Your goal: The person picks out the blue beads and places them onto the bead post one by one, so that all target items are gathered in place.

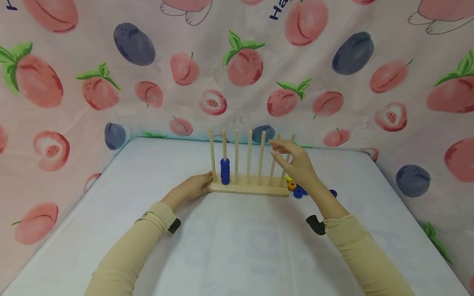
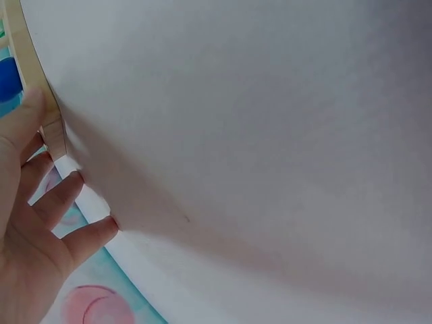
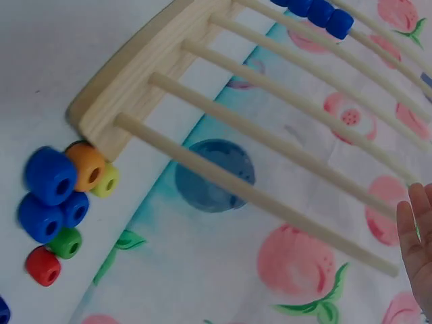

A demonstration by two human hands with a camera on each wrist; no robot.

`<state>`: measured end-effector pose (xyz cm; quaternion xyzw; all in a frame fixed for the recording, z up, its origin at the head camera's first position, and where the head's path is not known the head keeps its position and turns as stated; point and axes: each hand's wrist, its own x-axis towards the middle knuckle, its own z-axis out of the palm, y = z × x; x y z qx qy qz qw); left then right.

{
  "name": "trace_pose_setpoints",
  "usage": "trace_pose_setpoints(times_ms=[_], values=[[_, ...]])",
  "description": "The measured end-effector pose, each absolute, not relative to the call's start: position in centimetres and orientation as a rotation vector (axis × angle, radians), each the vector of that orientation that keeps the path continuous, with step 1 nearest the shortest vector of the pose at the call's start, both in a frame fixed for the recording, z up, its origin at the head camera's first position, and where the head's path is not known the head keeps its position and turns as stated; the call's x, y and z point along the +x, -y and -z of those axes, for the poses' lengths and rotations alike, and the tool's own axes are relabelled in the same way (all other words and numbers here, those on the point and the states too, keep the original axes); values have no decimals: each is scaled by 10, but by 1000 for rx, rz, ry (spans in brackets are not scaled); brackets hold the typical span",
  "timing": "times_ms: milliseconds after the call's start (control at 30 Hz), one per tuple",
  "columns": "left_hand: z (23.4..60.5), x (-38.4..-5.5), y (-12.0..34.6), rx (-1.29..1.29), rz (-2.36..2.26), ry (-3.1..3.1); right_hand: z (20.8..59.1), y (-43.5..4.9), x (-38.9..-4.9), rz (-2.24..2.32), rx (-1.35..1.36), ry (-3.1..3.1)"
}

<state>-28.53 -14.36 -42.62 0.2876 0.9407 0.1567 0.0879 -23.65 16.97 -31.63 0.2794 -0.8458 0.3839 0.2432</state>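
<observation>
A wooden bead rack (image 1: pixel 249 190) with several upright pegs stands on the table. Blue beads (image 1: pixel 225 172) are stacked on its second peg from the left. At the rack's left end, my left hand (image 1: pixel 193 186) grips the base, the thumb on its front edge; part of the fingers is hidden behind the wood. My right hand (image 1: pixel 299 164) is raised by the rightmost pegs, thumb and fingers apart, with no bead visible between them. Below it, loose beads lie at the base's right end, among them an orange bead (image 3: pixel 86 166), a red bead (image 3: pixel 44 265) and a green bead (image 3: pixel 65 242).
One blue bead (image 1: pixel 333 193) lies apart, right of the loose group. A white cloth (image 1: pixel 237 246) covers the table. Behind it hangs a fruit-print cloth (image 1: pixel 214 53), close to the rack's back. The pegs rise well above the base.
</observation>
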Motion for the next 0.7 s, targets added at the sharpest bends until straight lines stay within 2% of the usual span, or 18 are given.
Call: trace_pose_setpoints(times_ms=[700], values=[[429,-292,146,876,-413,-2822,360,-243,-247,-994,737,2496]])
